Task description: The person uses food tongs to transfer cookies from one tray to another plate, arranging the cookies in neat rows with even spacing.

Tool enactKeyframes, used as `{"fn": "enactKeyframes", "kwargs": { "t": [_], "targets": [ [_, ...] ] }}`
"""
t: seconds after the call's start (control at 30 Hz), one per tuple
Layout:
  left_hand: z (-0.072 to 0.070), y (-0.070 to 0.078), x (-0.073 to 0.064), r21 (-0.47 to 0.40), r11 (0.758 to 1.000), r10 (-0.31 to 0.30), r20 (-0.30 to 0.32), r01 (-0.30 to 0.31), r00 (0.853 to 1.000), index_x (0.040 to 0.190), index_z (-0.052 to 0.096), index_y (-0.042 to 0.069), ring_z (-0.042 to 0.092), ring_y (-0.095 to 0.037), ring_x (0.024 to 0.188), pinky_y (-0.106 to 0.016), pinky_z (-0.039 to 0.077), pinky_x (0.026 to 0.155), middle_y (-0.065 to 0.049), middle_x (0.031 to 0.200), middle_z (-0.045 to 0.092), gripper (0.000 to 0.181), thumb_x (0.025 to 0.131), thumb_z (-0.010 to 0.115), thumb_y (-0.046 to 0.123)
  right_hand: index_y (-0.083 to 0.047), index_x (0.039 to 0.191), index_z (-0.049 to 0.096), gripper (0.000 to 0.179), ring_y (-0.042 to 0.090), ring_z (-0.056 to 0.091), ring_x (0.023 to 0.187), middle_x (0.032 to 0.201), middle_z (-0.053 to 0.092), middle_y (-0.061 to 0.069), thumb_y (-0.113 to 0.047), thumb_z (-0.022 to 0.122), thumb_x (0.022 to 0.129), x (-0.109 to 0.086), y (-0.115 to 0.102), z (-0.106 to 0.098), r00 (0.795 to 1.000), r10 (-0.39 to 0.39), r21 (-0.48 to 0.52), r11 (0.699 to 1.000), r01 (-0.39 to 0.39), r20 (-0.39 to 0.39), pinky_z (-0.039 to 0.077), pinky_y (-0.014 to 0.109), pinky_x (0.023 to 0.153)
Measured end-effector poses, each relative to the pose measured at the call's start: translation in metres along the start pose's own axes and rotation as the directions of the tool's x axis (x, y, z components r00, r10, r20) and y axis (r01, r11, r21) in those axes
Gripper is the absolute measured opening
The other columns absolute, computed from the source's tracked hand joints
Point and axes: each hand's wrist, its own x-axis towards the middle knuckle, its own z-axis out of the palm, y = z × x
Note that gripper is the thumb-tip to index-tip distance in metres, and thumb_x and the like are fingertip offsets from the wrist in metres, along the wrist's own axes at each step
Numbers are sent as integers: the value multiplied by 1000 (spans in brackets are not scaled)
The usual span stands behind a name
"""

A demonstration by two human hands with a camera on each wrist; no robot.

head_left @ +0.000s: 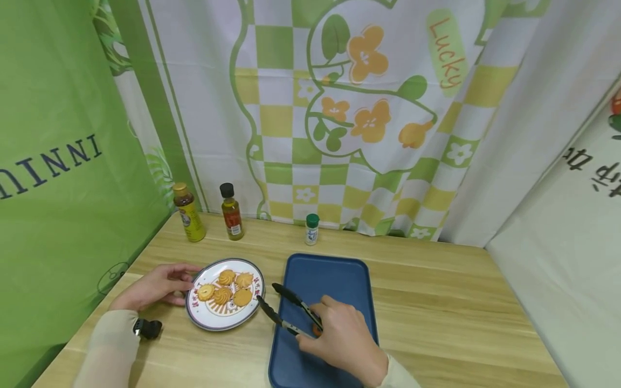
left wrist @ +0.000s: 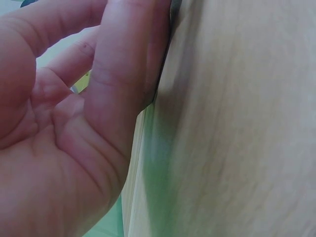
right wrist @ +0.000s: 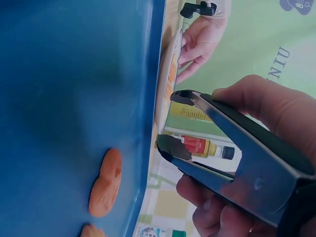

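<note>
My left hand [head_left: 162, 284] grips the left rim of a white plate [head_left: 220, 320] with a dark edge and red lettering. Several golden cookies [head_left: 222, 296] lie on this plate. My right hand [head_left: 345, 337] holds metal tongs [head_left: 290, 326] with black tips. Their jaws are spread with nothing between them, over the left part of a dark blue tray [head_left: 330, 275] and close to the plate's right rim. In the right wrist view, an orange-brown elongated food piece [right wrist: 105, 182] lies on the tray, with part of another piece [right wrist: 92, 230] at the frame's bottom. My right hand mostly hides them in the head view.
Behind the plate stand a yellow-labelled bottle [head_left: 192, 218] and a black-capped bottle [head_left: 232, 215]. A small green-capped shaker [head_left: 312, 230] is behind the tray. Patterned curtains [head_left: 276, 124] border the wooden table [head_left: 436, 312] at the back and sides.
</note>
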Motion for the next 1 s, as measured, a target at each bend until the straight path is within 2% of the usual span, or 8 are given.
{"fn": "enactKeyframes", "kwargs": {
  "t": [0.2,0.47,0.67,0.83,1.0],
  "targets": [
    [-1,3,-2,-6,1000,5,-2,-5,1000,165,41,-11,73,-22,96,-37,76,83,-21,129,61,68,106,70,6,-16,97,81,38,3,43,59,79,54,-10,-50,91,84,-13,8,-6,1000,24,-3,1000,-24,10,37,19,46],
    [0,2,-1,-14,1000,10,5,-9,1000,165,41,-11,74,-22,97,-38,76,85,-22,129,61,68,106,71,6,-12,114,85,50,2,45,64,85,60,-10,-53,89,86,-30,17,-12,998,44,-1,999,-44,34,38,20,51],
    [1,1,-1,-14,1000,10,9,-10,1000,164,42,-11,74,-22,99,-39,76,86,-21,129,61,67,106,71,6,-12,122,83,58,11,62,73,99,69,-3,-56,90,85,-42,28,-18,987,138,-17,990,-137,81,55,29,57],
    [1,2,-1,-18,1000,12,8,-12,1000,165,41,-11,74,-22,99,-39,76,86,-20,128,62,66,107,69,5,-14,121,84,59,11,55,70,92,62,-6,-57,91,82,-55,39,-19,977,203,-46,979,-200,65,51,30,56],
    [1,2,-1,-17,1000,11,6,-11,1000,165,42,-10,74,-22,99,-38,76,85,-21,130,61,66,107,69,5,-16,118,84,58,15,59,73,96,65,-3,-61,90,81,-64,46,-20,963,259,-89,963,-252,75,55,36,59]
  ]
}}
